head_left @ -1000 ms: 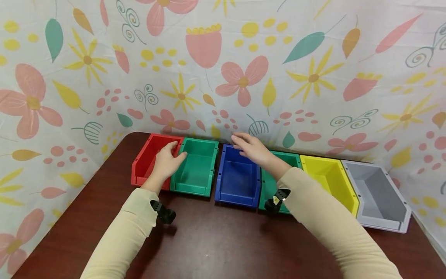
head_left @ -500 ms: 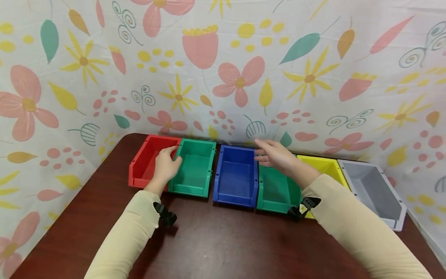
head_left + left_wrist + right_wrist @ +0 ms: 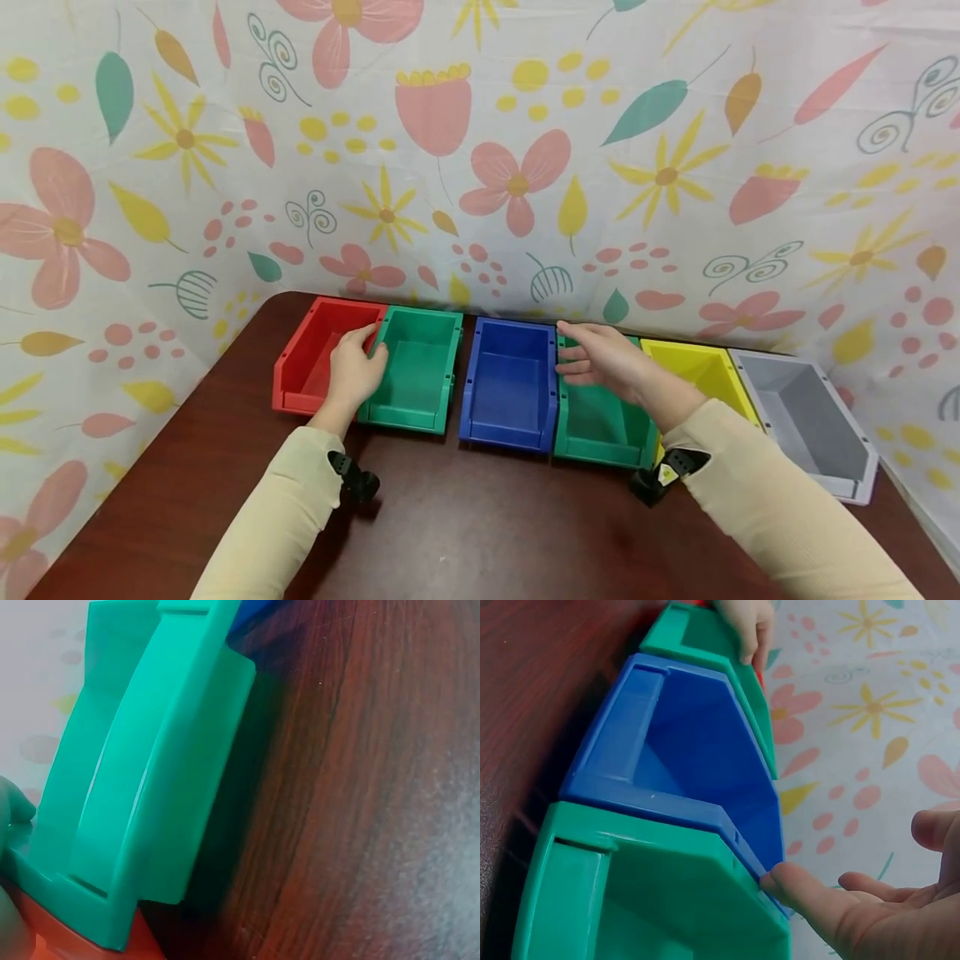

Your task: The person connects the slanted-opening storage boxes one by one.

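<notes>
In the head view, my left hand is at the side wall between the red bin and the left green bin. Its fingers and thumb straddle that wall and pinch the green bin; the left wrist view shows only fingers at the edge, beside the green bin's rim. My right hand hovers over the second green bin, fingers extended toward the blue bin. In the right wrist view, one fingertip overlaps the rim where the blue and green bins meet.
To the right of the second green bin stand a yellow bin and a grey bin. The row sits at the back of a dark wooden table, against a flower-patterned cloth. A narrow gap parts the left green and blue bins.
My right hand has moved right and down, from above the blue bin to over the second green bin. The left hand stays at the red and green wall, its thumb lower and closer in.
</notes>
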{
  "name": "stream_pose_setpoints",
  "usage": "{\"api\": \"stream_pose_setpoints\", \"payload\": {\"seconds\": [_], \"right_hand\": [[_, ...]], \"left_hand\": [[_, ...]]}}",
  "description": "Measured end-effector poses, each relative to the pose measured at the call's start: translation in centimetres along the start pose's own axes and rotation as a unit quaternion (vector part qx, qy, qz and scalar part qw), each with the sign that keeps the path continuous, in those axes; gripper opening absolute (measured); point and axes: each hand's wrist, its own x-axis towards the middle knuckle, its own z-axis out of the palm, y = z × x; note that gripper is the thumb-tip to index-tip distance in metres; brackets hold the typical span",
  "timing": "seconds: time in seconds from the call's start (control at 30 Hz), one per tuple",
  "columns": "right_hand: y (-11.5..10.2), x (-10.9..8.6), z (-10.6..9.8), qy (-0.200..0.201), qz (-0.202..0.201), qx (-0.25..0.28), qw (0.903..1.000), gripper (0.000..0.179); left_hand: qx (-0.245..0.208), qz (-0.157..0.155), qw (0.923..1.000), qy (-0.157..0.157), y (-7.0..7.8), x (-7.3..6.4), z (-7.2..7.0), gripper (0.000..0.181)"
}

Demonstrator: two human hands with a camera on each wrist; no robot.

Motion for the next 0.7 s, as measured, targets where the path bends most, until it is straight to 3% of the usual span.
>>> {"api": "stream_pose_setpoints", "payload": {"seconds": [0.17, 0.4, 0.53, 0.7], "right_hand": [[-0.1, 0.2, 0.1, 0.000, 0.004, 0.008, 1.0000, 0.070], [0.3, 1.0, 0.9, 0.021, 0.002, 0.019, 0.9996, 0.068], [0.6, 1.5, 1.9, 0.059, -0.012, -0.044, 0.9973, 0.068], [0.8, 2.7, 3.2, 0.086, -0.002, -0.138, 0.9867, 0.068]], "left_hand": [[-0.021, -0.001, 0.9997, 0.010, -0.5, -0.2, 0.0, 0.048], [-0.035, 0.022, 0.9989, 0.021, -1.4, -0.6, 0.1, 0.047], [-0.040, 0.028, 0.9983, 0.031, -1.8, -0.5, 0.3, 0.046], [-0.044, 0.030, 0.9975, 0.047, -2.0, -0.6, 0.4, 0.046]]}}
